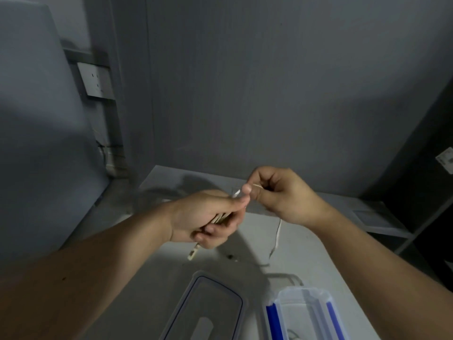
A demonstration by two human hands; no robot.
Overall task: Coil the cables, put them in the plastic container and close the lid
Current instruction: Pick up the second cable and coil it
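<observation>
My left hand (pixel 208 217) is closed around a bundle of coiled white cable (pixel 219 218), held above the white table (pixel 301 251). A plug end (pixel 193 252) of the cable hangs below the left fist. My right hand (pixel 277 192) pinches a loose strand of the same cable beside the left thumb. From the right hand the strand (pixel 278 235) drops to the table. The clear plastic container (pixel 304 312) with blue clips stands open at the lower right; something thin lies inside it. Its lid (pixel 208 307) lies flat to the left of it.
A small dark object (pixel 230 256) lies on the table under my hands. A grey wall stands behind the table, with a socket plate (pixel 96 81) at the upper left. A grey shelf unit (pixel 382 222) stands at the right.
</observation>
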